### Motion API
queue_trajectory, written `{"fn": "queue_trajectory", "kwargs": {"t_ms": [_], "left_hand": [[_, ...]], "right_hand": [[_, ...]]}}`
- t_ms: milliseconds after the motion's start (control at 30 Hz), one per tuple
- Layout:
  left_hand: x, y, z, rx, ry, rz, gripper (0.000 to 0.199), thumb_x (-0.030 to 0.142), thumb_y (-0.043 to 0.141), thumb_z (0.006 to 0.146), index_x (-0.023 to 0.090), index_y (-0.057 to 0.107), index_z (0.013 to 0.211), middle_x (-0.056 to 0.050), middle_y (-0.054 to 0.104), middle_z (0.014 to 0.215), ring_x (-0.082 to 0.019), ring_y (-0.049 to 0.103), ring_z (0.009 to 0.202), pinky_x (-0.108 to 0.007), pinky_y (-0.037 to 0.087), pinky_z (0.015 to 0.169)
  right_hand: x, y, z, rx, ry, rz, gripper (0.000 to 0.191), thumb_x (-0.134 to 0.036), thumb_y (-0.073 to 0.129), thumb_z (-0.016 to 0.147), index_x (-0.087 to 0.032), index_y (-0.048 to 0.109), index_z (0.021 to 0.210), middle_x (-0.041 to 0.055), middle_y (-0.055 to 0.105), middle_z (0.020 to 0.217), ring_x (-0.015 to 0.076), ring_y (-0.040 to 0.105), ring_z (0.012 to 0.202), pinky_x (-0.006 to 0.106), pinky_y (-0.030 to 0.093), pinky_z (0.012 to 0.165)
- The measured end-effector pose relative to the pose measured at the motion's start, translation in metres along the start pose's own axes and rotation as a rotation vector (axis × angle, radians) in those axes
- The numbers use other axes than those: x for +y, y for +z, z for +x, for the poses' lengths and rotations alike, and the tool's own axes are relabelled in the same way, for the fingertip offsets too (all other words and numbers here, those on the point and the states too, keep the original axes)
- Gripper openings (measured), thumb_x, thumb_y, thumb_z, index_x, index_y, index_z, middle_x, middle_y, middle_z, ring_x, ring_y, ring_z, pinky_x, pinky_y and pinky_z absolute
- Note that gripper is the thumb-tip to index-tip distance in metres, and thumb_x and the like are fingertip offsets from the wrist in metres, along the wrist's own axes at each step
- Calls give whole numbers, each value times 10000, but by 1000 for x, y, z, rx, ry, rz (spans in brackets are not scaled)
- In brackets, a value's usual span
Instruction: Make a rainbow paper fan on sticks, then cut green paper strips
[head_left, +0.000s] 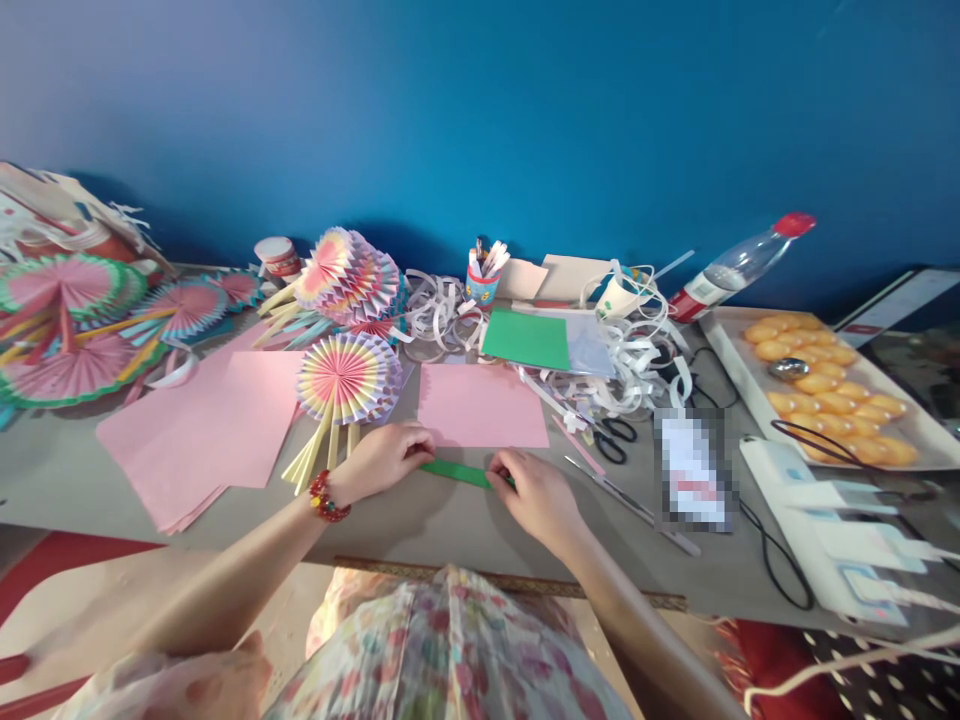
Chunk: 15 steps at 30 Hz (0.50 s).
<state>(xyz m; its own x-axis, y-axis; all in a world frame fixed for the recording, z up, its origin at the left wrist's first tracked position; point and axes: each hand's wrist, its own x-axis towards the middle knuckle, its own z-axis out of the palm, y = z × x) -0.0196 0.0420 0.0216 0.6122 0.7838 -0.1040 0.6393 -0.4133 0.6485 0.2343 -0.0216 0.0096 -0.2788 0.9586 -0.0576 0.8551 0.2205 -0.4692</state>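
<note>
A narrow green paper strip [459,472] stretches between my two hands, low over the grey table near its front edge. My left hand [388,455], with a red bead bracelet at the wrist, pinches the strip's left end. At the other end, the fingers of my right hand [534,492] are closed on the strip. Just behind it lies a pink paper sheet [484,405]. A round pleated paper fan [346,378] with yellow paper sticks rests beside my left hand. A green paper sheet [526,338] lies farther back.
Pink sheets [206,430] and more paper fans [75,320] lie left. Scissors [615,438], a craft knife [637,505] and curled white paper strips [645,360] are to the right, with a bottle [739,265], a food tray [724,335] and a power strip [787,520] beyond.
</note>
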Motion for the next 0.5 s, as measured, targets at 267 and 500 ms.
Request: {"fn": "queue_trajectory", "kwargs": {"t_ms": [267, 500], "left_hand": [[1, 3, -1, 17, 11, 31, 124, 155, 552, 897, 197, 660, 853, -11, 665, 859, -160, 609, 771, -240, 409, 680], [-1, 3, -1, 9, 33, 45, 118, 173, 556, 910, 196, 651, 844, -5, 653, 840, -153, 607, 757, -241, 405, 672]], "right_hand": [[0, 0, 1, -4, 10, 2, 67, -167, 598, 891, -221, 576, 858, 20, 699, 850, 176, 642, 788, 255, 381, 666], [1, 0, 1, -7, 0, 2, 60, -177, 601, 893, -222, 578, 859, 19, 699, 851, 176, 641, 784, 258, 385, 668]]}}
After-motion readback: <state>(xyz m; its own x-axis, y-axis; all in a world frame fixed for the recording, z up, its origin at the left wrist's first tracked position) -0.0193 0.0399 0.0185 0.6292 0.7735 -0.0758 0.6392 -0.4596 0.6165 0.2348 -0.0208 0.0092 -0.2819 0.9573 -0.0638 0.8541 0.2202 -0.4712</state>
